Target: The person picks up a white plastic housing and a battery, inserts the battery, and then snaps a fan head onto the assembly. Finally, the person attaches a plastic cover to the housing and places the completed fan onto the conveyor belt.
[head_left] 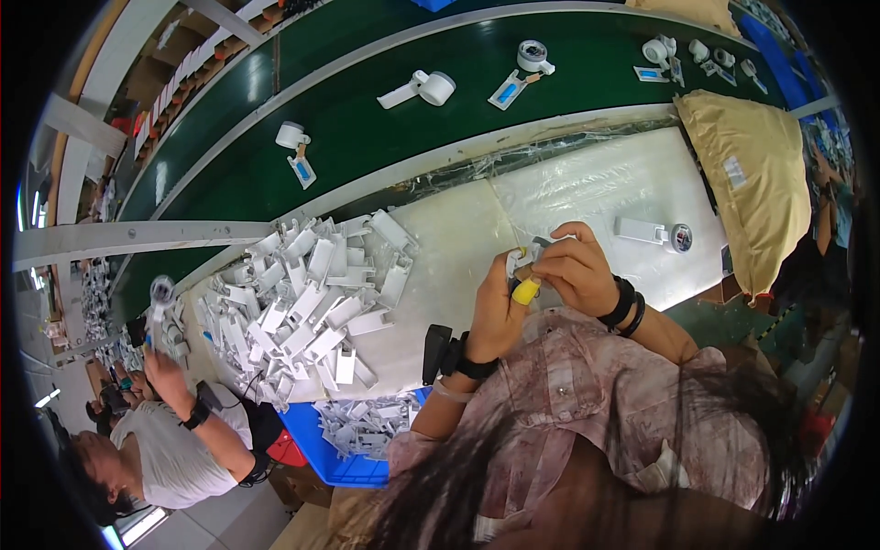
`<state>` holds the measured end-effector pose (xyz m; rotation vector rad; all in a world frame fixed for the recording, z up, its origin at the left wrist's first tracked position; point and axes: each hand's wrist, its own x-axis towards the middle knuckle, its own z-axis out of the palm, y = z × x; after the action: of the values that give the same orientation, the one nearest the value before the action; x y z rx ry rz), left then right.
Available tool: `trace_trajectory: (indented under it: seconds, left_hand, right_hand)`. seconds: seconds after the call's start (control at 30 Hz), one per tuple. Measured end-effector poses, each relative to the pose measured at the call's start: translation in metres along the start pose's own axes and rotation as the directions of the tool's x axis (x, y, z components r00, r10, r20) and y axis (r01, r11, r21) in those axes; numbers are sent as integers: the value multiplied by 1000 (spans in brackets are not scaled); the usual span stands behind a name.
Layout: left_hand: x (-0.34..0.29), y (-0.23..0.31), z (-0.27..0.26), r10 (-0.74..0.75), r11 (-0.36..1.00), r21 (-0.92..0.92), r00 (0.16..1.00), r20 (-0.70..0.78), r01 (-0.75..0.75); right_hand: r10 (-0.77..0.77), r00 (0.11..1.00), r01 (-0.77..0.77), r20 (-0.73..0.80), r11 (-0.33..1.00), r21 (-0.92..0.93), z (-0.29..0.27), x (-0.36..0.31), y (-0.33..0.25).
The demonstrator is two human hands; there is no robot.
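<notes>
head view: a worktable (449, 247) with pale plastic covering, along a green conveyor belt (348, 128); a co-worker (183, 449) in a white top is at the left.
held part: a small white part (515, 266) with a yellow piece (526, 291), between both hands, before the person's chest.
direction: yellow end toward the chest; long axis hidden by fingers, cannot tell.
left hand (498, 310): fingers narrow, pinching the part.
right hand (579, 270): fingers curled and narrow, holding it too.
white unit (642, 230): right of the hands, long axis left to right, round end rightward.
edges: belt rail beyond; blue bin (344, 472) at the near edge; tan sack (752, 183) rightward.
room: covering stretches from the white pile (312, 302) to the left hand.
</notes>
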<state>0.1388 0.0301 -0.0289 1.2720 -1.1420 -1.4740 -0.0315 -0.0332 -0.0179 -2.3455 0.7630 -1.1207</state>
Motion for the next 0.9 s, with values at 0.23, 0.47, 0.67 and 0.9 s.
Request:
trace_trajectory:
  seconds: [0.23,0.47,0.67,0.9]
  left_hand:
    - [-5,-2,1,81,996,33,997,-7,-80]
    - [-5,-9,3,79,990,124,996,-48,-72]
    - [-4,-7,5,82,996,33,993,-85,-79]
    - [-7,-4,10,65,996,-50,989,-130,-72]
  right_hand:
    - [-43,999,43,10,999,13,-5,2,-3]
    - [-31,999,31,14,999,-9,-4,2,-4]
    - [-23,1000,23,16,1000,-7,-1,2,-2]
    - [20,1000,-20,-4,999,-28,2,8,-13]
